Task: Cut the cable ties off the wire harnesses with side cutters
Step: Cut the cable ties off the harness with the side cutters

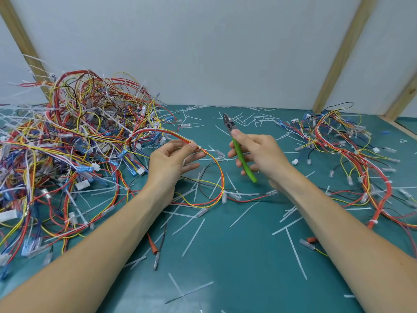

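Observation:
My left hand [173, 159] pinches a red, yellow and white wire harness [216, 163] between thumb and forefinger, just left of a small white cable tie [199, 147]. The harness loops down to another white cable tie [223, 195] on the mat. My right hand [259, 152] grips green-handled side cutters [242, 158]. Their steel jaws [227, 123] point up and away, clear of the harness and a short way right of the pinched spot.
A big tangled pile of wire harnesses [74, 141] fills the left side of the teal mat [225, 256]. A smaller harness pile [352, 154] lies at the right. Several cut white tie strips [293, 251] litter the mat. A white wall with wooden posts [338, 55] stands behind.

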Tool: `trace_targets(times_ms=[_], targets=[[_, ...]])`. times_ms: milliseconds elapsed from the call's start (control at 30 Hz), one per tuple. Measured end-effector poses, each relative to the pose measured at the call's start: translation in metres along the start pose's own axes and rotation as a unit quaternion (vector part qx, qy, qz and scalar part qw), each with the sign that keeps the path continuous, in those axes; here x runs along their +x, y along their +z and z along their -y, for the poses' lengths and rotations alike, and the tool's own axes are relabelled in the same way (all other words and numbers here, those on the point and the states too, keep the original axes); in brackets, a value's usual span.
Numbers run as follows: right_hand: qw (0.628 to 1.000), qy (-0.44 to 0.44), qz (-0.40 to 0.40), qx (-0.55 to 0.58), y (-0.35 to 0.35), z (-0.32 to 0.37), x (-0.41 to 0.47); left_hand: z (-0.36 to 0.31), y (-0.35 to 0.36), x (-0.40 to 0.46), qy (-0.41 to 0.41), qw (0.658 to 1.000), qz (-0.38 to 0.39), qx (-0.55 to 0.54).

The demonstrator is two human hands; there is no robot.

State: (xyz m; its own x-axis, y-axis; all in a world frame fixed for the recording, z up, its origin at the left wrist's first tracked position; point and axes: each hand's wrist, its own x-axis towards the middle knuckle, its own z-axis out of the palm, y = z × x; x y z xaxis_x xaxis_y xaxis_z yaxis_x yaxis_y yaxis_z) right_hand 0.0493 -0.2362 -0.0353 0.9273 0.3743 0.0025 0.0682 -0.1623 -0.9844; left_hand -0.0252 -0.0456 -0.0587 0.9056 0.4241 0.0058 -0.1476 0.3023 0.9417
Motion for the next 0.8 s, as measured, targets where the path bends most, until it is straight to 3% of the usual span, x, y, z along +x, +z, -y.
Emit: trace_targets(times_ms=[200, 433, 567, 800], targets=[[0.993, 0.042, 0.108, -0.023, -0.002, 0.001, -0.006, -0.001, 0.000, -0.001, 0.016, 1.000, 0.015, 0.007], [0.993, 0.029, 0.114, -0.016, 0.000, 0.001, -0.008, 0.000, 0.001, 0.000, 0.022, 0.999, 0.034, 0.021], [0.994, 0.015, 0.107, 0.001, 0.002, 0.001, -0.008, -0.002, 0.001, -0.003, 0.004, 0.992, 0.108, 0.069], [0.998, -0.027, 0.057, 0.019, 0.004, 0.001, -0.006, 0.009, 0.007, -0.013, 0.070, 0.915, 0.264, 0.298]])
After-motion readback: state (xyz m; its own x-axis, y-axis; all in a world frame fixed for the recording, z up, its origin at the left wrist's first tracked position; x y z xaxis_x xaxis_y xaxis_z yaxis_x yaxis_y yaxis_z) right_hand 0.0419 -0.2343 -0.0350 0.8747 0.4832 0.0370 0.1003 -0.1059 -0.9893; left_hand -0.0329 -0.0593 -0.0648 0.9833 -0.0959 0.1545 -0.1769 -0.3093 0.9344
